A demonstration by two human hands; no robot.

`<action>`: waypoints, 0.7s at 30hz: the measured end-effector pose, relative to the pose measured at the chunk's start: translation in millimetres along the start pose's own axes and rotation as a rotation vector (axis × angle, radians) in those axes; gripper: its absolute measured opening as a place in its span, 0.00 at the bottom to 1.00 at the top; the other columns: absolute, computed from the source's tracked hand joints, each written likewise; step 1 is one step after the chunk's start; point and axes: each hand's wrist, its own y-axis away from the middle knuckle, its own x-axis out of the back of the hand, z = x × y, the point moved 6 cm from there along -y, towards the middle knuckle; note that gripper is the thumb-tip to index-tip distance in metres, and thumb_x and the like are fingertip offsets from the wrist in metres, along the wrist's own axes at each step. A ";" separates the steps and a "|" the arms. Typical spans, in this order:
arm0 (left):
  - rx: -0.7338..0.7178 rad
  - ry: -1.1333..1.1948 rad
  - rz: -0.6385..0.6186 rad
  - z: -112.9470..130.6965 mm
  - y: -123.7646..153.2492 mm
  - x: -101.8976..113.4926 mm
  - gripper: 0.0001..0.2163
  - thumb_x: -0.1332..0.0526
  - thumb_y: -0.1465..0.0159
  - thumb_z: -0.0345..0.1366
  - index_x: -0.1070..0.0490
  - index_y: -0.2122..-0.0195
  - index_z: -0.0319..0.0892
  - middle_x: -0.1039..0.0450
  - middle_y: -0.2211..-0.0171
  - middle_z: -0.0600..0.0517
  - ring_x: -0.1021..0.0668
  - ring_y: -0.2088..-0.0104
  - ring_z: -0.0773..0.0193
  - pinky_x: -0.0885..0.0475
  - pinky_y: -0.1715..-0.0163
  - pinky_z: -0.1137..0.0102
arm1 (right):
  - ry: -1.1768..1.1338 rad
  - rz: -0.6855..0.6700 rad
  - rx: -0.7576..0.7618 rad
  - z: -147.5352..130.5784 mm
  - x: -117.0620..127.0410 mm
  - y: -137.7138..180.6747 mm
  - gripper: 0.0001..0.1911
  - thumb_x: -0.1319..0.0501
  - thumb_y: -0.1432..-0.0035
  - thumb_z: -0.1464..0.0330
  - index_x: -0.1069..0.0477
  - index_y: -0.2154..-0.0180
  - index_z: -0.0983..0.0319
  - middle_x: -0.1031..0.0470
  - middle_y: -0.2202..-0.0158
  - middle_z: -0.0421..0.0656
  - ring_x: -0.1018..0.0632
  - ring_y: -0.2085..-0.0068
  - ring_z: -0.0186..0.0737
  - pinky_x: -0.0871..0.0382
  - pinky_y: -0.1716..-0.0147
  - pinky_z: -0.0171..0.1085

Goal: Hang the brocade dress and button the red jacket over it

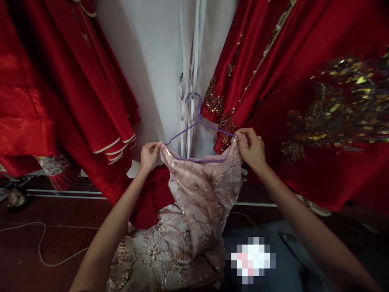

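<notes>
A pale pink brocade dress (200, 190) with a metallic floral pattern hangs between my hands on a purple hanger (184, 132). My left hand (150, 156) pinches the dress's left shoulder at the hanger's end. At the other end, my right hand (251, 149) is closed on the right shoulder. The hanger's hook points up, in front of the white metal uprights (197, 52); whether it touches them I cannot tell. The lower part of the dress spreads toward me, with a dark red cloth (152, 198) lying against it on the left.
Red garments (100, 101) with cream edging hang at left. More red garments (243, 69) with gold sequins hang at right. A white cable (42, 247) lies on the dark tiled floor (69, 219). Low white rails (69, 194) run behind, and a shoe (15, 198) stands far left.
</notes>
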 end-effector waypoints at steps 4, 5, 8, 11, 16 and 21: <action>-0.139 0.032 -0.035 34.3 -17.1 2.4 0.13 0.43 0.40 0.46 0.24 0.64 0.44 0.26 0.60 0.48 0.28 0.55 0.60 0.38 0.48 0.63 | -0.026 0.005 -0.029 -0.7 -0.8 5.5 0.13 0.51 0.40 0.56 0.34 0.61 0.56 0.26 0.65 0.42 0.25 0.65 0.43 0.34 0.63 0.41; -0.146 0.074 -0.090 36.1 -18.3 3.4 0.13 0.43 0.40 0.46 0.25 0.63 0.44 0.27 0.60 0.48 0.28 0.54 0.60 0.37 0.49 0.64 | -0.033 0.006 -0.035 -0.6 -0.3 6.1 0.13 0.51 0.40 0.56 0.34 0.61 0.56 0.26 0.65 0.42 0.25 0.65 0.43 0.34 0.63 0.41; -0.004 0.243 -0.262 15.6 -8.2 10.9 0.12 0.47 0.38 0.42 0.31 0.59 0.42 0.28 0.61 0.48 0.26 0.59 0.63 0.32 0.55 0.65 | -0.058 -0.014 -0.044 -0.3 0.3 5.8 0.13 0.51 0.40 0.56 0.34 0.60 0.55 0.26 0.64 0.43 0.25 0.64 0.44 0.34 0.63 0.41; 0.161 0.340 -0.476 -21.0 26.0 19.0 0.19 0.39 0.48 0.37 0.41 0.56 0.41 0.31 0.59 0.47 0.26 0.61 0.64 0.28 0.63 0.67 | -0.080 -0.032 -0.052 0.4 0.0 4.2 0.13 0.50 0.40 0.56 0.34 0.61 0.55 0.26 0.65 0.43 0.25 0.63 0.45 0.34 0.62 0.42; 0.181 0.166 -0.581 -65.3 73.8 44.6 0.21 0.36 0.53 0.38 0.40 0.60 0.42 0.31 0.61 0.49 0.26 0.63 0.63 0.29 0.61 0.66 | -0.098 -0.032 -0.051 1.9 -1.3 3.5 0.13 0.50 0.40 0.57 0.34 0.61 0.56 0.25 0.65 0.43 0.25 0.62 0.45 0.34 0.61 0.43; 0.241 0.031 -0.630 -81.6 64.2 54.1 0.14 0.41 0.48 0.49 0.31 0.72 0.43 0.27 0.72 0.51 0.26 0.68 0.60 0.29 0.67 0.68 | -0.120 -0.041 -0.042 2.0 -2.4 3.7 0.12 0.50 0.40 0.58 0.34 0.61 0.57 0.25 0.65 0.43 0.25 0.62 0.43 0.34 0.62 0.40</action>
